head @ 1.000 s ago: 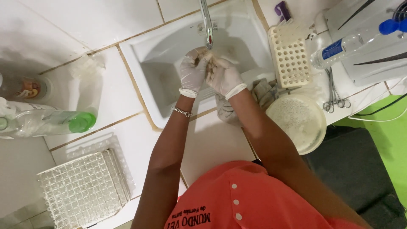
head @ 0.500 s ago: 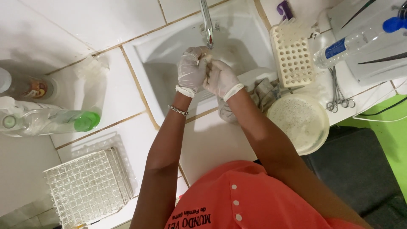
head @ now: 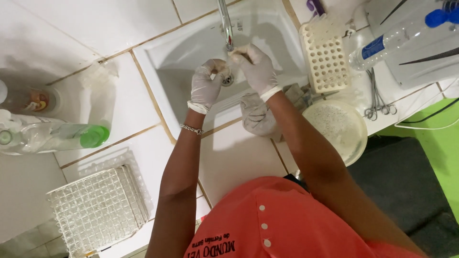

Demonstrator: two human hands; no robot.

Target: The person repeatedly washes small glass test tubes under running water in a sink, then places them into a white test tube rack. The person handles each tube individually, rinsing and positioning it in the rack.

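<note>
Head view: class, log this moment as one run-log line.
left hand: gloved, over sink | right hand: gloved, under tap | tube rack: right of sink | cloth: on sink edge

A lab washing-up corner: white tiled worktop [head: 119, 100] with sink [head: 191, 57], tube rack [head: 327, 57], forceps [head: 377, 102], gloved hands.

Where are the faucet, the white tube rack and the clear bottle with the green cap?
faucet [head: 224, 24], head view, on the metal spout over the sink.
white tube rack [head: 326, 59], head view, middle of its perforated top.
clear bottle with the green cap [head: 48, 137], head view, on its clear body, lying on its side.
</note>
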